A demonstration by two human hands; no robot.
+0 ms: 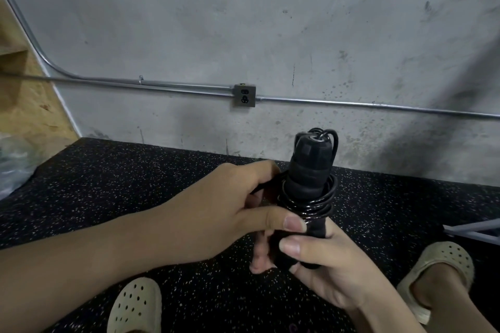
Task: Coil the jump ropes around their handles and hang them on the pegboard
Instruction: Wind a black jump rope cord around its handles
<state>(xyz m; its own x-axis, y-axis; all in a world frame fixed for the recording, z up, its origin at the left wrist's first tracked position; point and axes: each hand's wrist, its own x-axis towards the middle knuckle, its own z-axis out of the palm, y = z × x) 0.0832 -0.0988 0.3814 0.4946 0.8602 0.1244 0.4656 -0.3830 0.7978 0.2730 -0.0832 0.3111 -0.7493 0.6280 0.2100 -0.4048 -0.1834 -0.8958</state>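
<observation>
Black jump rope handles point(308, 170) stand upright in front of me, with the glossy black rope point(316, 203) wound in several loops around their middle. My right hand point(332, 265) grips the lower end of the handles, thumb across the front. My left hand point(216, 208) comes in from the left and pinches the rope at the coil, its thumb pressed just below the loops. A short loop of rope sticks out at the top of the handles. No pegboard is in view.
A black speckled rubber floor point(135, 184) runs to a grey concrete wall point(243, 21) with a metal conduit and an outlet box point(244, 95). My two feet in pale perforated clogs point(135, 305) show below. A metal frame part point(476, 232) lies at the right, a wooden panel point(21, 89) at the left.
</observation>
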